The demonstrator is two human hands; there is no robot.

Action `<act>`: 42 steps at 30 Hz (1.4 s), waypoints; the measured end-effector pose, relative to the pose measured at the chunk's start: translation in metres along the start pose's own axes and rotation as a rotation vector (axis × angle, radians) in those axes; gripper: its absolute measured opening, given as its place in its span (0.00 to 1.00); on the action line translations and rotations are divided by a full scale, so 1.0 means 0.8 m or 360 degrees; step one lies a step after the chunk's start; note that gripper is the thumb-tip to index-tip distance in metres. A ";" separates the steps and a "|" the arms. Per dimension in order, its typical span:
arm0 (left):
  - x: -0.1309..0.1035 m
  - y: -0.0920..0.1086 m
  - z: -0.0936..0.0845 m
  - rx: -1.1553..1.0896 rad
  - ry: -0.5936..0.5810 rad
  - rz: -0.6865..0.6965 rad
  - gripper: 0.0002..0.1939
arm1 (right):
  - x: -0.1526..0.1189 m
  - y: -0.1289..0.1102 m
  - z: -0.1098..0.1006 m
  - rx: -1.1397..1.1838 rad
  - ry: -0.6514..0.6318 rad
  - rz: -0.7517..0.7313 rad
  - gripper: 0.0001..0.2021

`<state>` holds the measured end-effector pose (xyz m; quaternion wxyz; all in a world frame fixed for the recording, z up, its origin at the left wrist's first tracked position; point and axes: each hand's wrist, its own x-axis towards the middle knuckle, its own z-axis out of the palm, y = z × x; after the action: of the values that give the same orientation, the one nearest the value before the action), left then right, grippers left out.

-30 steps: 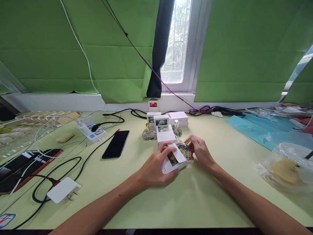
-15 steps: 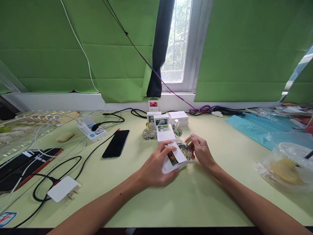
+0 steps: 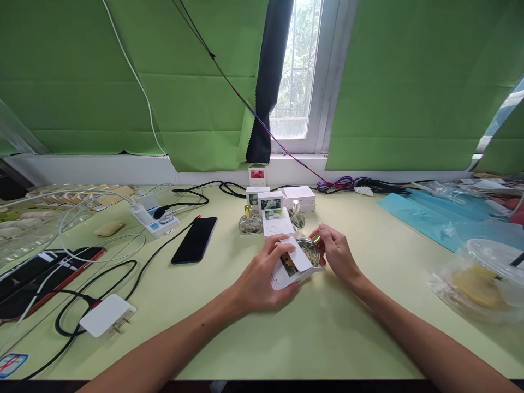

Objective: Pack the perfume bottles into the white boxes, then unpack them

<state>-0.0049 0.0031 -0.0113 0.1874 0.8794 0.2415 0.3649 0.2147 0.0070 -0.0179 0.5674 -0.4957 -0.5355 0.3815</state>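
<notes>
- Head view, one person, two bare hands over green table [image 3: 335,333].
- Left hand [image 3: 262,278]: gripping white box [image 3: 286,273], open flap up, thumb and fingers curled round its near side; box resting on table at centre.
- Right hand [image 3: 338,254]: pinched on gold cap [image 3: 316,238] of round glass bottle [image 3: 308,250]; bottle lying partly inside box mouth, against the flap.
- Behind the hands: 2 more bottles standing, gold-capped [image 3: 250,221] left, silver-capped [image 3: 297,217] right, a flat box [image 3: 276,221] between them.
- Further back: about 4 more white boxes stacked [image 3: 282,199], plus 1 small card with red flower [image 3: 256,176] upright at the wall.
- Left side: 1 black phone [image 3: 194,240] lying flat, 1 power strip [image 3: 154,220], 1 white charger [image 3: 106,316], 1 red-edged device [image 3: 45,275], tangled cables.
- Right side: 1 lidded cup in plastic bag [image 3: 485,278], blue sheet [image 3: 429,215].
</notes>
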 end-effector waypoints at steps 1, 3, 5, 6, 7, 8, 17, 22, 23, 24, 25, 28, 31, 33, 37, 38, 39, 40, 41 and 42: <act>0.000 0.001 0.000 0.0000 0.0002 -0.0004 0.32 | 0.000 0.000 0.000 0.0005 -0.0004 0.0001 0.27; 0.001 0.002 0.000 0.0002 0.0010 -0.0008 0.31 | 0.000 -0.001 0.000 0.0014 -0.0008 0.0002 0.27; 0.001 0.003 0.000 0.0003 0.0011 -0.0006 0.31 | -0.001 -0.001 0.000 0.0015 -0.0010 0.0003 0.27; 0.002 0.003 0.000 0.0002 0.0014 -0.0006 0.31 | -0.001 -0.001 0.000 0.0014 -0.0009 0.0003 0.27; 0.002 0.003 -0.001 0.0000 0.0017 -0.0007 0.31 | -0.001 -0.002 0.000 0.0012 -0.0010 0.0002 0.28; 0.002 0.004 -0.001 -0.0002 0.0024 -0.0010 0.31 | -0.001 -0.002 0.000 0.0009 -0.0012 0.0002 0.28; 0.002 0.006 0.001 0.0006 0.0047 -0.0014 0.31 | -0.002 -0.003 0.000 -0.0015 -0.0016 -0.0007 0.28; 0.001 0.005 0.001 0.0018 0.0054 -0.0004 0.31 | -0.002 -0.004 0.001 -0.0026 -0.0035 -0.0030 0.29; 0.001 0.004 0.001 0.0021 0.0053 -0.0007 0.31 | -0.003 -0.004 0.001 -0.0030 -0.0037 -0.0034 0.29; 0.001 0.004 0.002 0.0022 0.0054 -0.0010 0.31 | -0.003 -0.004 0.001 -0.0034 -0.0039 -0.0036 0.29; 0.000 0.004 0.002 0.0024 0.0055 -0.0012 0.31 | -0.003 -0.003 0.001 -0.0036 -0.0039 -0.0037 0.29; 0.000 0.004 0.002 0.0028 0.0064 -0.0006 0.31 | -0.003 -0.004 0.001 -0.0037 -0.0040 -0.0041 0.29; 0.000 0.004 0.002 0.0021 0.0076 -0.0009 0.30 | -0.004 -0.005 0.002 -0.0042 -0.0041 -0.0045 0.29; 0.001 0.004 0.002 0.0013 0.0085 -0.0010 0.30 | -0.005 -0.006 0.002 -0.0047 -0.0042 -0.0048 0.29; 0.001 0.003 0.004 0.0014 0.0085 -0.0008 0.31 | -0.005 -0.006 0.003 -0.0062 -0.0053 -0.0068 0.30; 0.001 0.003 0.004 0.0018 0.0083 -0.0005 0.31 | -0.005 -0.006 0.003 -0.0065 -0.0056 -0.0071 0.30; 0.001 0.003 0.004 0.0023 0.0082 -0.0003 0.31 | -0.005 -0.005 0.003 -0.0061 -0.0057 -0.0071 0.30; 0.001 0.003 0.004 0.0025 0.0081 -0.0003 0.31 | -0.005 -0.004 0.003 -0.0053 -0.0060 -0.0071 0.30; 0.001 0.003 0.004 0.0026 0.0080 -0.0008 0.31 | -0.005 -0.003 0.003 -0.0043 -0.0067 -0.0068 0.29; 0.001 0.003 0.004 0.0025 0.0081 -0.0015 0.31 | -0.005 -0.003 0.003 -0.0034 -0.0076 -0.0065 0.29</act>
<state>-0.0019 0.0011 -0.0119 0.1761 0.8701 0.2532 0.3844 0.2114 0.0031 -0.0169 0.5567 -0.4814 -0.5631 0.3758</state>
